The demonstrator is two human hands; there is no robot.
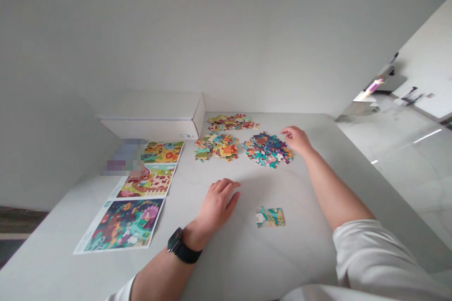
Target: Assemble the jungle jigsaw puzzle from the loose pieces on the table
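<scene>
My left hand lies flat on the white table, fingers together and stretched out, holding nothing; a dark watch is on its wrist. My right hand reaches to the right edge of a blue and teal pile of puzzle pieces, with its fingers curled over the pieces. What they grip, if anything, is hidden. A small joined patch of teal pieces lies alone on the table between my arms. Two other piles sit further back: an orange one and a mixed one.
A white box stands at the back left against the wall. A picture sheet with three colourful images lies on the left of the table. The table's right edge drops to a glossy floor.
</scene>
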